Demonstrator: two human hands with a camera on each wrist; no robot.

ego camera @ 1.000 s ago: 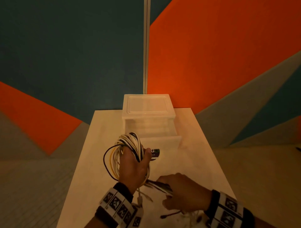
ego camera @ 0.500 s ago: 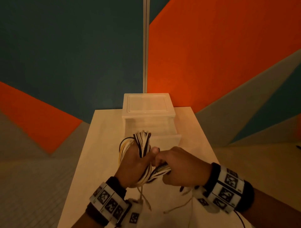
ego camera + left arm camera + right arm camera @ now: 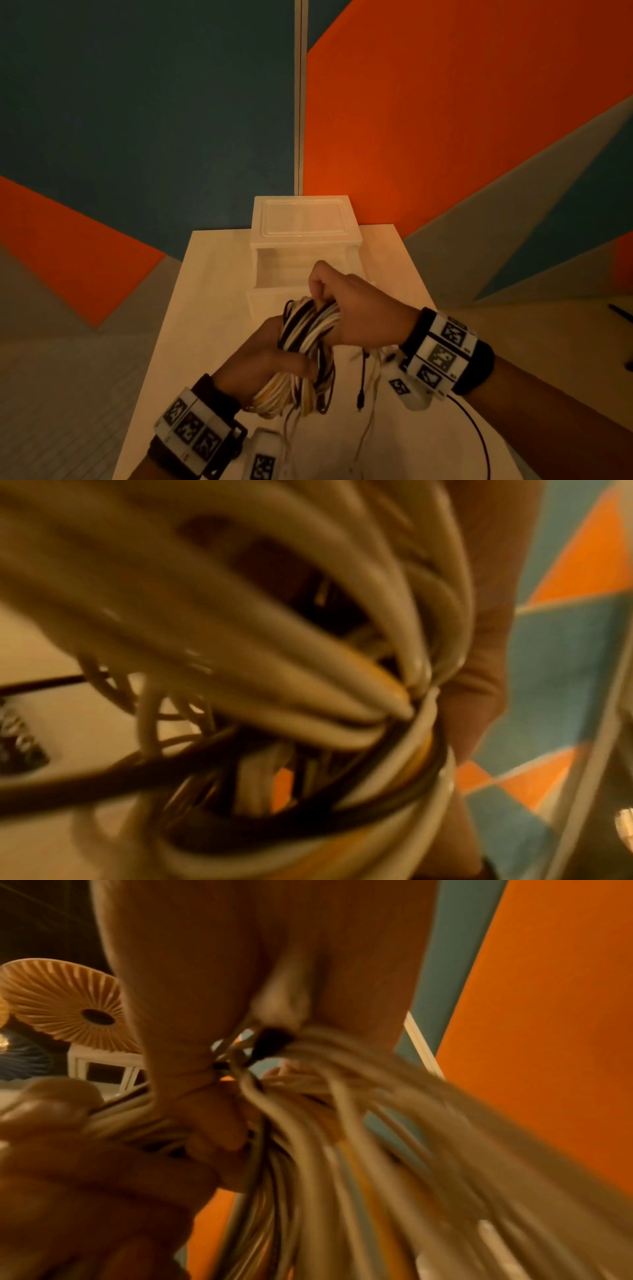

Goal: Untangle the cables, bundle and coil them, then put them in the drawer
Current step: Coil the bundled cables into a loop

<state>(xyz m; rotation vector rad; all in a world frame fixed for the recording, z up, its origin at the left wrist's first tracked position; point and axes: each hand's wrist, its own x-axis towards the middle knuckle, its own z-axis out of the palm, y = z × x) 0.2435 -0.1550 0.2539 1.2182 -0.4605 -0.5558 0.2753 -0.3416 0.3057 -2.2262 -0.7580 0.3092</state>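
coil (image 3: 308, 346): black, white and yellowish cables looped together, held in the air over the table's (image 3: 212, 294) middle, just in front of the drawer (image 3: 301, 270).
left hand (image 3: 260, 356): I read it as clenched round the coil's near, lower part; loops spill below the fist toward the table's near edge.
right hand (image 3: 349, 308): fingers curled on the coil's far, upper end, pinching strands there.
axis: coil's long axis runs from the table's near edge toward its far edge, tilted up at the far end.
key relation: drawer stands pulled open, directly beyond the coil's far end; right hand is the nearer one to it, so I judge the coil goes in far end first.
loose ends: a few thin tails (image 3: 363, 383) with plugs hang under the right hand; I'd expect them to snag the drawer front.
head view only: drawer, table, both hands at once.
left wrist view: strands (image 3: 308, 669) close up, blurred; no drawer.
right wrist view: fingers (image 3: 192, 1085) biting the bundle (image 3: 308, 1123) where the strands gather; no drawer that I can make out.
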